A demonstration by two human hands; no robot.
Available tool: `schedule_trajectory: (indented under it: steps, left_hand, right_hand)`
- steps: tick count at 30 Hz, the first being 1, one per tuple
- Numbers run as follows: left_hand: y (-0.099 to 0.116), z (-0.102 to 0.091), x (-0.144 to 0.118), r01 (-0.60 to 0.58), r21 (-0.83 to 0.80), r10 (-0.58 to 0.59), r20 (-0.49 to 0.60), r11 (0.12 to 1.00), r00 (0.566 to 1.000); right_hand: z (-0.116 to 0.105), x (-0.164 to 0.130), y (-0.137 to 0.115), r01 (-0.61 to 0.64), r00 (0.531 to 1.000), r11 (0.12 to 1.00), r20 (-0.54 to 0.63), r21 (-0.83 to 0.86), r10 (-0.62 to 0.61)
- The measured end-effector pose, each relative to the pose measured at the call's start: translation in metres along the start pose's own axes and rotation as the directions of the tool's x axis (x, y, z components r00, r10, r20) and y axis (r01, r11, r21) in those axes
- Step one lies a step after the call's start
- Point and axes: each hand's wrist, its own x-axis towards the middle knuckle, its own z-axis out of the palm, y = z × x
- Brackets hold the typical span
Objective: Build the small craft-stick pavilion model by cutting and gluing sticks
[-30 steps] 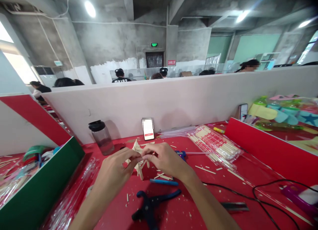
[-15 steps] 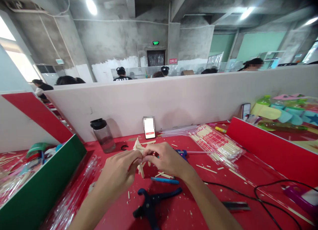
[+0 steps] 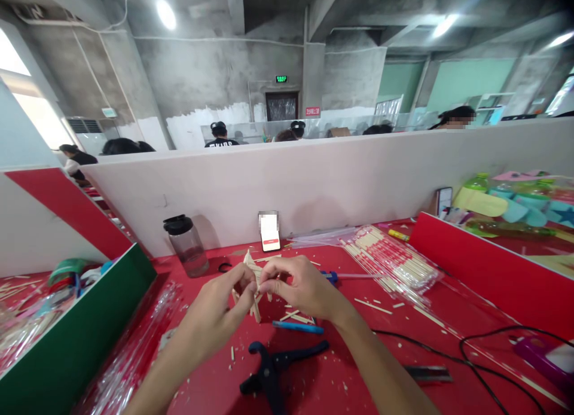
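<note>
Pale wooden stick model (image 3: 253,283), spiky and unlabelled, is pinched by fingers of left hand (image 3: 215,313) and right hand (image 3: 300,286) above the red counter (image 3: 403,343).

A craft workshop in a bare concrete hall.

I sit at a red table (image 3: 403,343) boxed in by a white partition (image 3: 314,176); bagged wooden sticks (image 3: 390,262) lie at two o'clock, black cutters (image 3: 273,367) at six, other workers' heads at twelve.
</note>
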Motion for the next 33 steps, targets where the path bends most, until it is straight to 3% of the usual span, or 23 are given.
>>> schedule_trajectory:
  steps: [5,9,14,21,27,33]
  left_hand:
    - [-0.005,0.0,0.002,0.041,-0.088,-0.043,-0.017,0.995,0.999]
    - [-0.012,-0.005,0.002,0.06,-0.089,-0.07,-0.102,0.994,0.992]
    - [-0.018,-0.02,-0.001,0.092,0.113,-0.084,-0.079,0.989,0.993]
    - [-0.024,-0.036,-0.003,0.12,0.471,-0.17,0.066,0.874,0.983]
    - [-0.033,-0.04,-0.01,0.118,0.469,-0.159,0.049,0.875,0.986]
    - [-0.024,-0.034,-0.004,0.127,0.436,-0.165,0.05,0.891,0.985]
  right_hand:
    - [-0.001,-0.001,0.0,0.002,1.0,1.0,0.023,0.02,-0.002]
    - [-0.005,-0.002,0.001,0.001,1.0,1.0,0.001,0.0,-0.001]
    - [-0.009,-0.002,0.006,-0.005,0.999,1.0,-0.046,0.014,0.005]
    - [-0.009,-0.001,0.017,-0.011,1.0,1.0,-0.027,-0.011,0.01]
    - [-0.009,0.001,0.019,-0.034,0.999,0.999,-0.039,-0.028,0.033]
    - [-0.008,0.001,0.019,-0.05,0.998,0.999,-0.041,-0.004,0.05]
